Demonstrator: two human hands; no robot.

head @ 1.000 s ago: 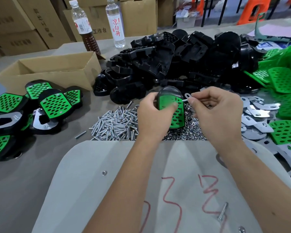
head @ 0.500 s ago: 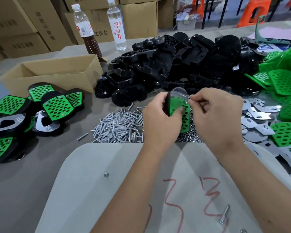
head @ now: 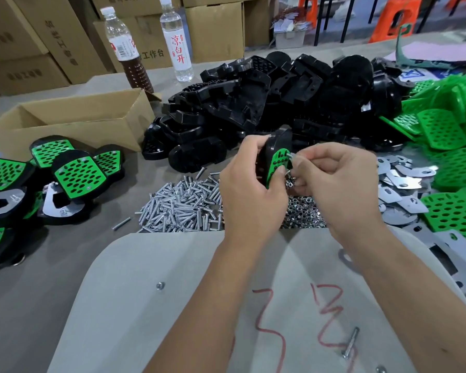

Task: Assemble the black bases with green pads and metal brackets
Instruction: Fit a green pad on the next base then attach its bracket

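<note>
1. The left hand [head: 249, 189] grips a black base [head: 276, 142] fitted with a green pad [head: 279, 164], holding it on edge above the bench [head: 38, 292], with the thumb pressed on the pad's lower face.
2. The right hand [head: 342, 184] sits at 3 o'clock of that base, fingers curled, pinching a small screw [head: 289, 156] at the pad's upper edge; the screw tip touches the pad.
3. Straight below the hands, at 6 o'clock, lies a heap of loose screws [head: 180, 208], and just beside it at 3 o'clock a heap of small nuts [head: 303, 214].
4. At 12 o'clock a big pile of bare black bases [head: 267, 103] spreads across the bench.
5. At 9 o'clock a cluster of finished bases [head: 78, 176] rests, green pads up, a few turned over showing metal brackets.
6. At 3 o'clock loose metal brackets [head: 398, 184] are scattered, with loose green pads [head: 441, 127] stacked beyond and beside them.
7. A pale board [head: 172, 305] with red scrawl lies at 6 o'clock under the forearms, one nut and one screw resting on it.
8. An open cardboard box [head: 73, 117] stands at 10 o'clock; two bottles [head: 178, 39] stand upright behind it, at about 11 o'clock.
</note>
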